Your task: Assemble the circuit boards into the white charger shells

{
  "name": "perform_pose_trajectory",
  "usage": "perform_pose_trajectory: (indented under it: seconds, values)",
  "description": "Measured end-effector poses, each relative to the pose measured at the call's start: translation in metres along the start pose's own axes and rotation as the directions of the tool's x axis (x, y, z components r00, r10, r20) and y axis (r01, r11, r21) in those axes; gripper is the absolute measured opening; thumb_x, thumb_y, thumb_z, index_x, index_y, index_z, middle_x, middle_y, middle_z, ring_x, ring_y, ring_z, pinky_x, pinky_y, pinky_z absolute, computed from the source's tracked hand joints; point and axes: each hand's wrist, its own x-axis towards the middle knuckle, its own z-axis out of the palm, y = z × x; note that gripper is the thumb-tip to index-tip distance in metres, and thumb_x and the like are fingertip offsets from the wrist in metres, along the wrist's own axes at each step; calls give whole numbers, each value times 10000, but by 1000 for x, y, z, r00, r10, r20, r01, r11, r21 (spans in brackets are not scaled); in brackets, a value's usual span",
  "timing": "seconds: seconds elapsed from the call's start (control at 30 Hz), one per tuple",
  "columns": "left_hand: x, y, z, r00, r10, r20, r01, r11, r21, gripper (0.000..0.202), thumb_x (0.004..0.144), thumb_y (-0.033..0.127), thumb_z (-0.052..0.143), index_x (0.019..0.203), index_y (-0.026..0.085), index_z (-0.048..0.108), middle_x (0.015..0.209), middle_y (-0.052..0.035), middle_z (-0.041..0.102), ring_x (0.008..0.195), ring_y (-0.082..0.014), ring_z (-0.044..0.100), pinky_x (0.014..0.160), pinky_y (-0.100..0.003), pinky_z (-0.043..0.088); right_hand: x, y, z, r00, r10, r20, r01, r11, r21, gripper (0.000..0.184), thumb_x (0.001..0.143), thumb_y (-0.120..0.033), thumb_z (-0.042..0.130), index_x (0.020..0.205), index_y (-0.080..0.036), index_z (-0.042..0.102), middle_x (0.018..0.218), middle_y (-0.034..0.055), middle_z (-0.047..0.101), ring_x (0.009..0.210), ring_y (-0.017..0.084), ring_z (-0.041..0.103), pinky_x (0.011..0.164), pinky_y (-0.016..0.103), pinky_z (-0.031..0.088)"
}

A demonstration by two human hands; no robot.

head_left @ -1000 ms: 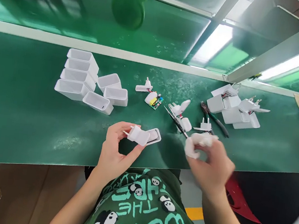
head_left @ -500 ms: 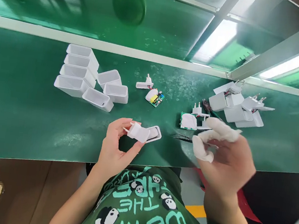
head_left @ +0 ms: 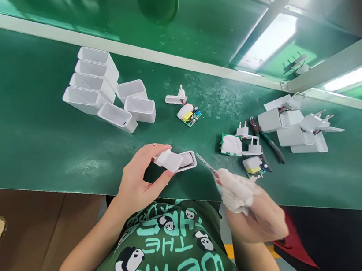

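- so, what is the left hand point(head_left: 139, 183) doing?
- it's closed around a white plug cap point(head_left: 170, 161), thumb below and fingers above. the cap lies over one end of a small white casing point(head_left: 187, 169), whose other end lies open, with something pale inside. both are near the bench's front edge.
- and the right hand point(head_left: 254, 212)?
- its wrapped fingers, covered in white, are pinched on a slim metal tool point(head_left: 206, 162). the tip is right by the casing's open end; whether it touches, i can't tell.
- what lies just past that?
- a circuit board with a yellow part point(head_left: 253, 165), near the knuckles. beyond it, a board with a white pad point(head_left: 231, 145), two plug pieces beside it, and dark-handled pliers point(head_left: 271, 146).
- farther out?
- ahead of the left hand, another board point(head_left: 189, 115) wired in red to a plug piece point(head_left: 177, 98). off to the left, four open cases in a row point(head_left: 101, 103), with three loose ones point(head_left: 141, 116) beside them. over on the right, a cluster of white cases with plugs point(head_left: 286, 142). all on a green bench point(head_left: 26, 146).
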Motion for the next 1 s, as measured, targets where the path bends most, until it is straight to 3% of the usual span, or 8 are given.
perform_pose_trajectory:
  seconds: [0.1, 0.2, 0.47, 0.8, 0.87, 1.0]
  values:
    - [0, 1, 0, 1000, 2, 1, -2, 1000, 8, 477, 876, 175, 714, 1325, 273, 584, 1219, -77, 682, 1084, -250, 686, 878, -372, 566, -5, 3, 11, 988, -149, -42, 150, 988, 23, 513, 766, 20, 704, 1220, -218, 741, 926, 57, 810, 810, 250, 780, 640, 352, 680]
    - [0, 2, -1, 1000, 3, 0, -3, 1000, 15, 473, 875, 171, 713, 1318, 279, 588, 1205, -69, 686, 1067, -242, 686, 856, -360, 562, -4, 6, 17, 984, -175, -34, 176, 984, 37, 520, 788, 10, 684, 1263, -199, 720, 960, 78, 810, 833, 252, 784, 656, 344, 687]
    - [0, 2, 0, 1000, 7, 7, -7, 1000, 0, 524, 861, 141, 720, 1342, 291, 576, 1217, -72, 681, 1093, -258, 689, 860, -368, 561, -1, 5, 22, 984, -170, -56, 172, 985, 26, 488, 784, 8, 666, 1209, -220, 734, 946, 55, 813, 766, 229, 781, 610, 317, 668]
    - [1, 2, -1, 1000, 12, 13, -12, 1000, 6, 499, 876, 161, 708, 1341, 276, 570, 1225, -86, 673, 1091, -256, 695, 849, -355, 570, -17, 10, 21, 990, -140, -13, 141, 989, 44, 317, 827, -78, 692, 1109, -200, 772, 934, 62, 806, 819, 232, 777, 689, 336, 680]
    - [1, 2, 0, 1000, 8, 14, -9, 1000, 15, 487, 884, 176, 702, 1342, 275, 567, 1229, -89, 672, 1094, -257, 695, 850, -357, 575, -18, 7, 22, 996, -91, -18, 92, 992, 91, 328, 813, -80, 713, 1105, -216, 774, 934, 57, 807, 790, 231, 775, 676, 343, 681]
    - [0, 2, 0, 1000, 0, 16, 0, 999, 36, 449, 902, 226, 689, 1332, 270, 568, 1227, -92, 677, 1101, -262, 691, 852, -368, 588, -10, -7, 25, 984, 180, -6, -176, 970, 166, 350, 822, -90, 731, 1123, -266, 769, 923, 35, 816, 672, 208, 765, 587, 333, 668]
